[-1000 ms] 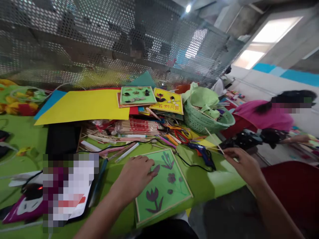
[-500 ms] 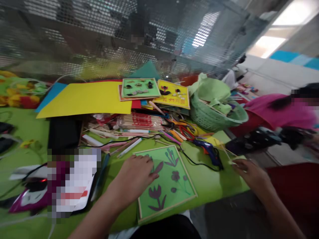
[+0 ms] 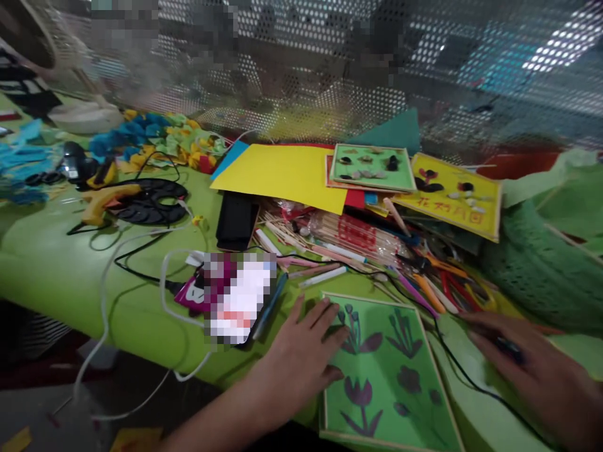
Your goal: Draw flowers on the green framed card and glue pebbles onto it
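My left hand (image 3: 301, 361) lies with fingers spread over the left edge of a green framed flower picture (image 3: 414, 351). The panel has a thin pale wooden border and dark flower shapes. To its right, my slightly blurred right hand (image 3: 537, 370) is closed around a dark glue gun (image 3: 511, 349), mostly hidden by the fingers. A black cord (image 3: 464, 370) runs past the picture's right side and under that hand. Pliers and scissors (image 3: 452, 282) lie just beyond, beside a purple stick (image 3: 414, 292) and an orange one (image 3: 429, 294).
A phone (image 3: 245, 301) lies left of my left hand among white cables (image 3: 106, 301). Behind are bundled wooden sticks (image 3: 348, 232), yellow card (image 3: 277, 172) and two finished pictures (image 3: 372, 166). A green basket (image 3: 532, 251) stands at right, a fan (image 3: 85, 116) far left.
The view has swung left. My right hand has come in from the far right, letting go of a thin stick, and closed on the glue gun. My left hand stays on the picture.
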The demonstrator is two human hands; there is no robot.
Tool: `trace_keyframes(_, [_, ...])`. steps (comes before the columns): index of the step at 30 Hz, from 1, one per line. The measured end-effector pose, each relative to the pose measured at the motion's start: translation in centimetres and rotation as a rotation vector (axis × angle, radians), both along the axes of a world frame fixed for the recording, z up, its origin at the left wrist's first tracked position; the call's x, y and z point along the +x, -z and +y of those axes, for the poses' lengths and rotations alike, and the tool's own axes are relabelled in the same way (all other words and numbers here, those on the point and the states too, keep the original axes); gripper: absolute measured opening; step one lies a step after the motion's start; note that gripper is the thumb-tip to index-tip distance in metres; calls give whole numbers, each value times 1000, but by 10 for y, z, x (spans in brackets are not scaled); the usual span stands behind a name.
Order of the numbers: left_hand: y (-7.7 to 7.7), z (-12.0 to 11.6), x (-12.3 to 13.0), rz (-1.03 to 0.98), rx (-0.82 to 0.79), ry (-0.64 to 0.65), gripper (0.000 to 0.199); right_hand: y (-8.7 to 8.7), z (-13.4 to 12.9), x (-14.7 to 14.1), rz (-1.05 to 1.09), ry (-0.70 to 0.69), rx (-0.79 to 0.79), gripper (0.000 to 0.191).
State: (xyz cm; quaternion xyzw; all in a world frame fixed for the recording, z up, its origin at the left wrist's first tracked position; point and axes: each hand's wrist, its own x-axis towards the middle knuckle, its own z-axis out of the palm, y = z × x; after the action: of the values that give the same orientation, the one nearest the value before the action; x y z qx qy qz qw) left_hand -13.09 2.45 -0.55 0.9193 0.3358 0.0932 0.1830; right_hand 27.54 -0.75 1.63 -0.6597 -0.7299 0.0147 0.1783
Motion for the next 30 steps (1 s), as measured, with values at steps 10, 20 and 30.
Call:
trace_keyframes(10, [18,-3,-2,-92,7,-53,58,-14,137,-164,31,-595,-57,26])
trace_keyframes(20, [36,-10,1,-161,305,-9,61,-13,194,-258,-106,-776,-164,24])
trace_keyframes(30, [72,-24,30,-482,651,-178,30,-20,212,-260,-132,-783,-220,22])
